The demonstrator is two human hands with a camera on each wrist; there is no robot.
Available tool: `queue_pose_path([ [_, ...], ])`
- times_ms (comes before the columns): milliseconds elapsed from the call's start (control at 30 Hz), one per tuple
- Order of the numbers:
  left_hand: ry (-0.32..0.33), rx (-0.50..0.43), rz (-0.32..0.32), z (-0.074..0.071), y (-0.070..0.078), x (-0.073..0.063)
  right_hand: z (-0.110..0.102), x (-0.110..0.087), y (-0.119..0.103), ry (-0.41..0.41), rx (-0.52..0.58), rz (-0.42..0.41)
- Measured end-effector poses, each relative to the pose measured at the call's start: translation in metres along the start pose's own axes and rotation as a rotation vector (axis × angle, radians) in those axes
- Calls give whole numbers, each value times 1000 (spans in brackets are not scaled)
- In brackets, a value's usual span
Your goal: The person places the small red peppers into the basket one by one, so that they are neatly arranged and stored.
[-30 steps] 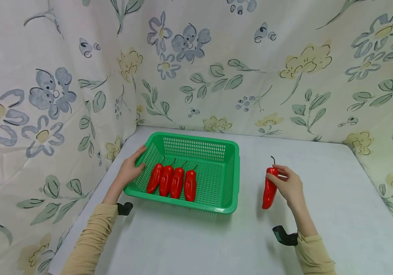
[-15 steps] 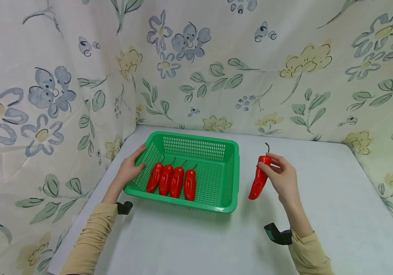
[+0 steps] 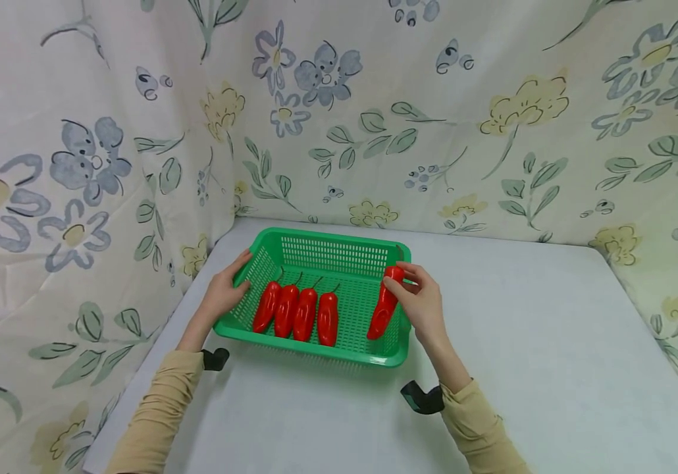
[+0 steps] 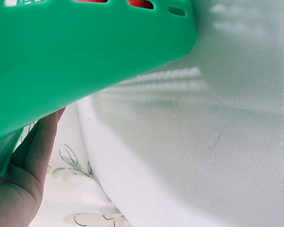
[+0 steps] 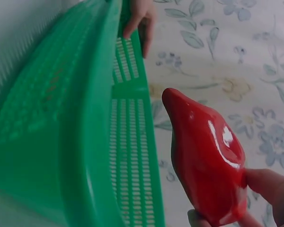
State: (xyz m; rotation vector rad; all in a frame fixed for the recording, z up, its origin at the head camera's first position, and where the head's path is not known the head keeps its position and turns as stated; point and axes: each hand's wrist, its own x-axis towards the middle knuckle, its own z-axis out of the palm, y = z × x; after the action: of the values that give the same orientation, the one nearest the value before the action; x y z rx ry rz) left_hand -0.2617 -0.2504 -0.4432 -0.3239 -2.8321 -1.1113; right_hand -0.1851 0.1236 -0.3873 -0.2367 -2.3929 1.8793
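Note:
A green plastic basket (image 3: pixel 339 239) with slotted walls stands on the table. My left hand (image 3: pixel 224 293) grips its left rim, thumb on the inner side and fingers along the outside. In the left wrist view, the basket's green wall (image 4: pixel 85 61) hides part of that hand (image 4: pixel 31 175). Over the right part of the basket, my right hand (image 3: pixel 424 306) pinches a red chili pepper (image 3: pixel 382 316) near its stem end, the tip slanting down to the left. Up close in the right wrist view, the pepper (image 5: pixel 206 156) is glossy, with thumb and fingertips around its thick end.
Several red peppers (image 3: pixel 306 315) lie side by side in the left half of the basket, stems pointing away. The white table (image 3: pixel 528 342) extends to the right and front. A floral curtain (image 3: pixel 374 145) hangs behind and at the left.
My right hand has carried the pepper leftward from the table's right side to over the basket. The left hand and the basket stay where they were.

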Motion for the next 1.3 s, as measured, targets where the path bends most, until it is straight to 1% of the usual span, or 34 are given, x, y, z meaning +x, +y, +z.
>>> queue_pose_path([
  [167, 5, 0, 0, 0, 1, 0, 27, 4, 7, -2, -1, 5],
  [300, 3, 2, 0, 0, 1, 0, 49, 5, 17, 12, -26, -7],
  [400, -7, 1, -9, 1, 1, -1, 64, 6, 25, 9, -64, -4],
  [533, -20, -8, -22, 2, 1, -1, 77, 7, 30, -5, -127, 32],
  [667, -20, -2, -24, 1, 1, 0, 85, 12, 30, -13, -193, 62],
  [800, -15, 6, -30, 1, 0, 1, 90, 16, 29, -51, -281, 78],
  [867, -15, 4, -28, 0, 0, 1, 91, 17, 29, -84, -330, 90],
  [1000, -15, 2, -27, -1, 0, 2, 91, 19, 29, -189, -421, 133],
  [1067, -15, -1, -25, -1, 0, 2, 91, 19, 30, -238, -437, 159],
  [1133, -15, -4, -24, 0, -1, 2, 91, 20, 30, -264, -436, 184],
  [1300, -16, 5, -21, 0, -2, 1, 91, 20, 31, -255, -411, 223],
])
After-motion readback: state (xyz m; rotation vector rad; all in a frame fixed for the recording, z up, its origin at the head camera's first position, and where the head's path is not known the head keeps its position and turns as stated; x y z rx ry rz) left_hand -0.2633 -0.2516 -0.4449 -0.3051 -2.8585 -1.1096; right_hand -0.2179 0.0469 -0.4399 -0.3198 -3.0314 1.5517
